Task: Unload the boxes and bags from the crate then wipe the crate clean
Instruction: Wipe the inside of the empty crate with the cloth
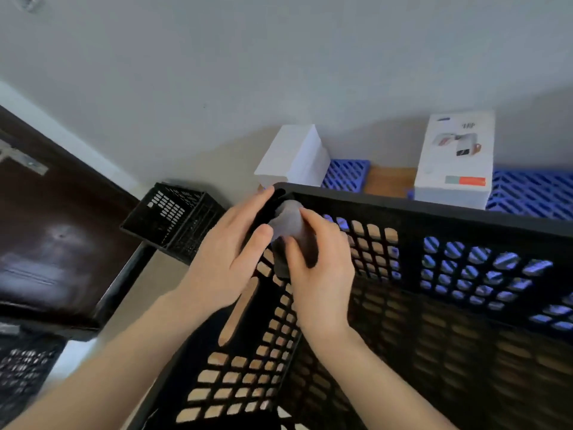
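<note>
**Crate corner, cloth on the rim**

Crate (434,218): big, black, perforated plastic, right in front of me and filling the lower right of the view. Wood-coloured floor shows through the holes. The part of the inside I can see shows only the mesh walls and base.

Right hand (322,268): fingers curled round a wadded grey cloth (286,223), holding it against the inside of the crate's far-left corner, just under the rim.

Left hand (229,252): fingers straight and close together, laid on the outside of the same corner, fingertips at the rim, thumb just beside the cloth.

Behind the crate, against the wall:
- plain white box (294,156), tilted, no print visible
- taller white printed box (455,162), upright, with a product picture and a teal-and-orange strip low on its face; the small dark writing at its top is too blurred to read
- both stand on blue grid mats (533,193)

Left of the crate: a smaller black crate (173,218) near a dark door (55,228). Its inside is dark, and I cannot tell the contents.
</note>
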